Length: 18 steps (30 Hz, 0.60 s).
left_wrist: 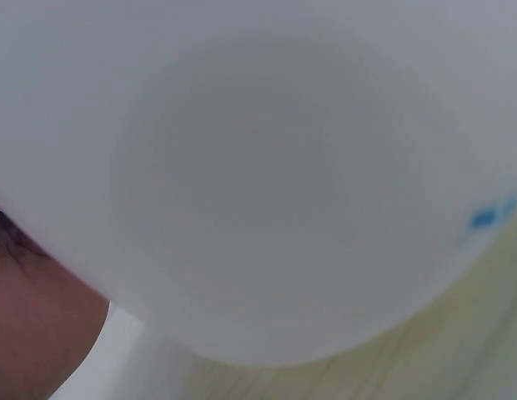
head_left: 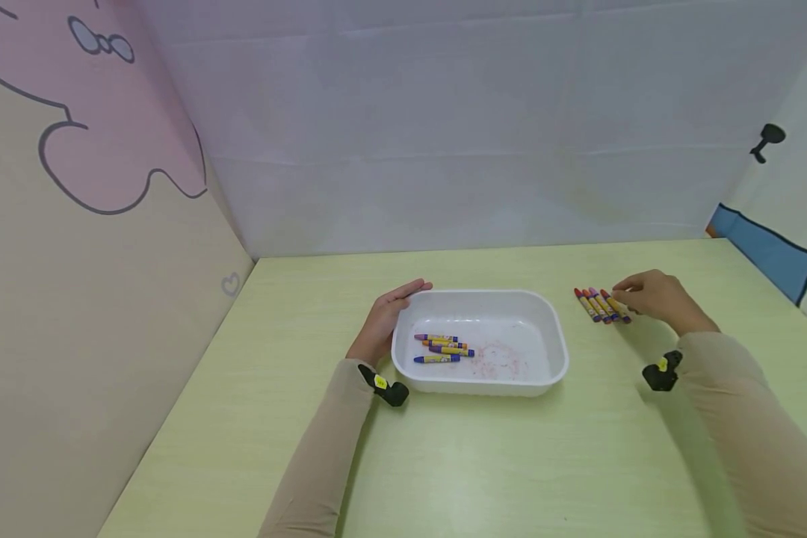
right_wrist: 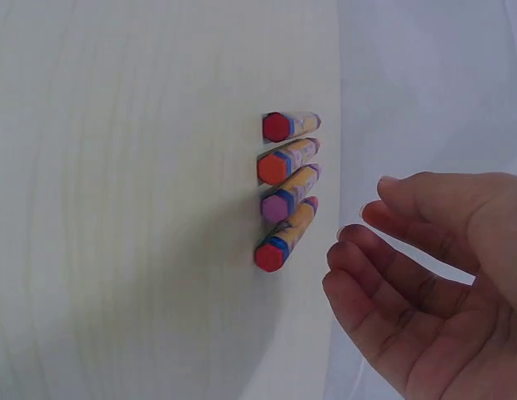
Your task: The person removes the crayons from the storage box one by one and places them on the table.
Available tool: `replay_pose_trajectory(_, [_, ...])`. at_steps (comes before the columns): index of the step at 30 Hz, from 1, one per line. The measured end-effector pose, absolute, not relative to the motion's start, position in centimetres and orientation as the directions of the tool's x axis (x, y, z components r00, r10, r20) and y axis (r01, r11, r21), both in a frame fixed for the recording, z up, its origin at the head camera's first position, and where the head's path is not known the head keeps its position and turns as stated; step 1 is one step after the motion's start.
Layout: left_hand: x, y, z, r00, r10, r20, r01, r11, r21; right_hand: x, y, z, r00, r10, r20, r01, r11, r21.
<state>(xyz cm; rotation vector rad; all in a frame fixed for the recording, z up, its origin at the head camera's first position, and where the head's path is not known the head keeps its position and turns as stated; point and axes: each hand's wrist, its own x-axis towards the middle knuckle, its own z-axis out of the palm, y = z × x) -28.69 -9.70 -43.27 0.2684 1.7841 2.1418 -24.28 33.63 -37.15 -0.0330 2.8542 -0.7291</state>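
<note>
A white plastic tray (head_left: 480, 381) stands on the table, with several crayons (head_left: 437, 359) in its left half, wrapped in yellow and blue. My left hand (head_left: 379, 321) holds the tray at its far left corner. The tray's outer wall (left_wrist: 267, 183) fills most of the left wrist view and hides nearly all of that hand. To the right of the tray, several more crayons (head_left: 601, 305) lie side by side in a slanting row. My right hand (head_left: 659, 299) is just right of this row, fingers loosely bent and apart from the crayons (right_wrist: 288, 233), with nothing between them.
The pale wooden table (head_left: 484, 463) meets a white cloth backdrop (head_left: 457, 134) at its far edge. A wall with a pink cartoon (head_left: 128, 127) borders the left side, and another printed panel (head_left: 773, 239) the right. Reddish specks mark the tray's floor.
</note>
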Motion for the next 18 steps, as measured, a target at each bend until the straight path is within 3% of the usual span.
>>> replay_pose_trajectory(18, [-28.8,-9.7,-43.5,-0.928,0.367,-0.059,-0.131,-0.174,0.976,-25.6,28.8,-33.5,-0.974,-0.207,-0.096,-0.129,0.845,-0.518])
